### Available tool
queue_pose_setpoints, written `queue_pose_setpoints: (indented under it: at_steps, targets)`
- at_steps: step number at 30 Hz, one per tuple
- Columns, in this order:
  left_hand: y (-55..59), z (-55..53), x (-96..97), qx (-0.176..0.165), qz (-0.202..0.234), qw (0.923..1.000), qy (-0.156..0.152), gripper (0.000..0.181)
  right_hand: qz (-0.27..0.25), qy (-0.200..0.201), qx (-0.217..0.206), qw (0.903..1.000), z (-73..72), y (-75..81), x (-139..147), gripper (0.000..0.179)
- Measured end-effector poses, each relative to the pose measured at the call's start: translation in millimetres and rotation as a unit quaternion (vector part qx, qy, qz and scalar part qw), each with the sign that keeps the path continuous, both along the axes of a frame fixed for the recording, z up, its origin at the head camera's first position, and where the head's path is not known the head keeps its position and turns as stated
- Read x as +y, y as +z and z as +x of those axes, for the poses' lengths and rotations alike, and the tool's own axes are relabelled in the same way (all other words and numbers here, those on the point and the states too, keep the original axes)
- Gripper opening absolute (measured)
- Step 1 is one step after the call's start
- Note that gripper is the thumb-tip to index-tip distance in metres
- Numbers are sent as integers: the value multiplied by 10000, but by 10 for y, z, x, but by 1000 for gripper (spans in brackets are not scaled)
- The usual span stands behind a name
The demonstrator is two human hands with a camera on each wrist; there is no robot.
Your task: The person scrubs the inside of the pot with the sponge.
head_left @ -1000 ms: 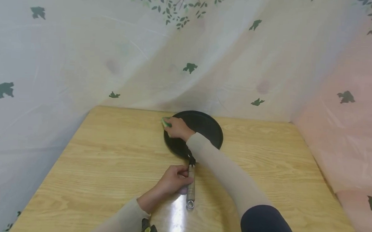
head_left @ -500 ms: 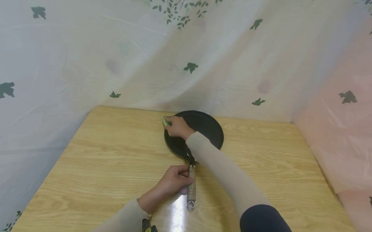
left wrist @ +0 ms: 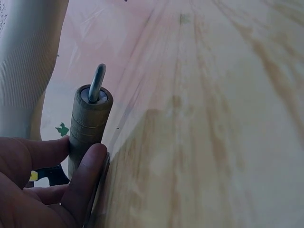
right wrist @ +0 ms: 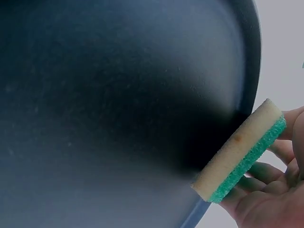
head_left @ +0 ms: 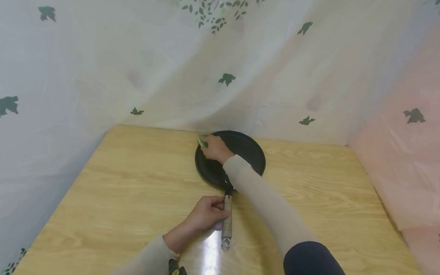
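Observation:
A black frying pan [head_left: 245, 150] lies on the wooden table, its tan handle [head_left: 227, 222] with a metal ring pointing toward me. My left hand [head_left: 206, 213] pinches that handle between thumb and fingers; the left wrist view shows the handle's ringed end [left wrist: 92, 102] rising past the fingertips. At the pan's far left rim, my right hand [head_left: 216, 147] grips a sponge [right wrist: 242, 152] with a cream side and a green side. In the right wrist view the sponge's edge lies across the pan's rim, with the fingers behind its green side.
The wooden table [head_left: 131, 183] extends around the pan on both sides. A pale curtain [head_left: 178, 79] printed with green birds and leaves hangs right behind the table's back edge, close to the pan. A pinkish curtain [head_left: 404, 160] borders the right side.
My right hand with the sponge has slid a little farther and to the right along the pan's left rim. My left hand keeps its hold on the handle.

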State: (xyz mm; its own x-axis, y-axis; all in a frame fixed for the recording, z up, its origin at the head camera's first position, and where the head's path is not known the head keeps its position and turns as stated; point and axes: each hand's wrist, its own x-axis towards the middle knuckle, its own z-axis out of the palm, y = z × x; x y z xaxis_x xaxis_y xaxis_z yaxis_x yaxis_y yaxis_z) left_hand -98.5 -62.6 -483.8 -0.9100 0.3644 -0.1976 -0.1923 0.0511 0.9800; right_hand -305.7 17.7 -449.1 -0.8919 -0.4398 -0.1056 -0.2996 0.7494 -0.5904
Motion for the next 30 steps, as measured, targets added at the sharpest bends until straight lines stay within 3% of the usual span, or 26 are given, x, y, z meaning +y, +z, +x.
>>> queue_pose_setpoints:
  at_steps: [4,10,16,19,23,30]
  targets:
    - [27,-14,-4,72,-121,9999,-2,48,400,185,411,9982,-9,31,38,54]
    - [39,1,-10,27,-129,9999,-3,49,1199,590,879,9871,-9,17,92,54]
    - [29,10,-8,66,-9,10000,10,49,1511,627,1073,9807,-56,-13,199,52]
    - [28,12,-10,53,34,10000,16,49,1828,620,1260,9731,-116,-49,277,50]
    - [36,14,-6,33,55,10000,4,49,2377,565,1289,9611,-200,-77,393,51]
    - [49,12,-12,18,35,10000,17,48,2776,549,1174,9519,-280,-59,496,57]
